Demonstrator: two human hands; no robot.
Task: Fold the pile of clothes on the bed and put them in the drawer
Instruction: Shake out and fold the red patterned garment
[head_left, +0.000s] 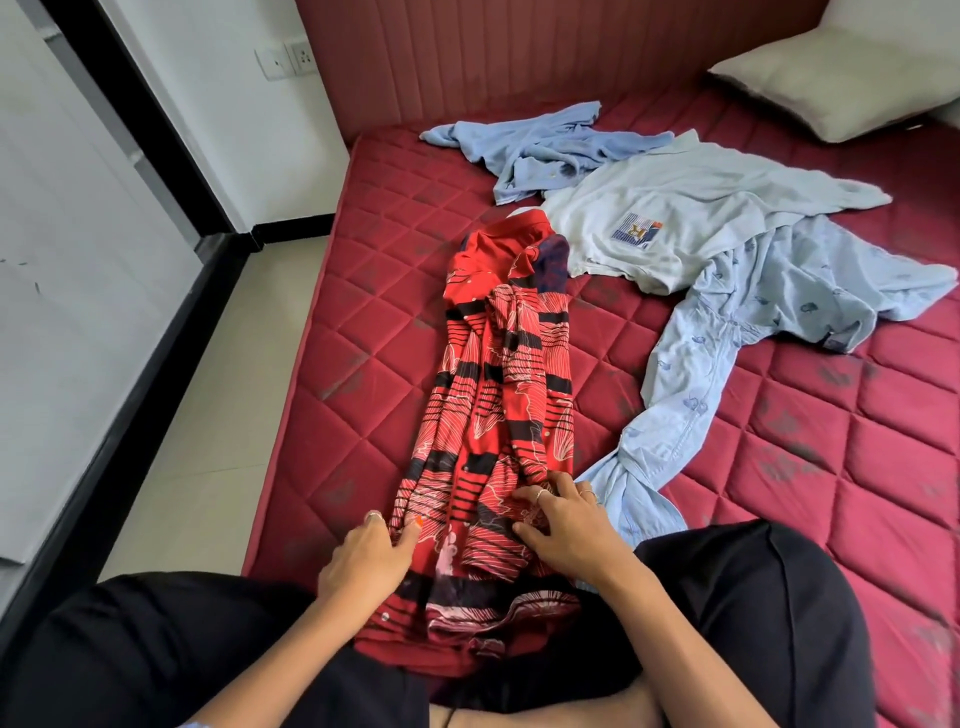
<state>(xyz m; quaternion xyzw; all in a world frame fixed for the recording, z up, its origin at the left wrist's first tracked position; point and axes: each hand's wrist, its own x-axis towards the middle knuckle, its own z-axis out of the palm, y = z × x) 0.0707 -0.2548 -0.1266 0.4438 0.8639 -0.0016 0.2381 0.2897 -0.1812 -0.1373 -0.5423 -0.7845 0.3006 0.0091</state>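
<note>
A red shirt (498, 395) with black stripes and white line print lies lengthwise on the red quilted mattress (363, 374), its near end across my lap. My left hand (366, 558) pinches the shirt's left edge between thumb and fingers. My right hand (566, 530) rests on the shirt's right side with fingers curled into the cloth. Beyond it lie three unfolded garments: a pale shirt with a chest logo (675, 218), a light blue patterned shirt (737, 332) and a blue shirt (540, 150) farther back.
A white pillow (841, 78) sits at the far right against the red padded headboard (519, 52). A tiled floor strip (218, 374) runs along the bed's left side, next to a white wall with sockets (288, 60). My black-trousered knees frame the near edge.
</note>
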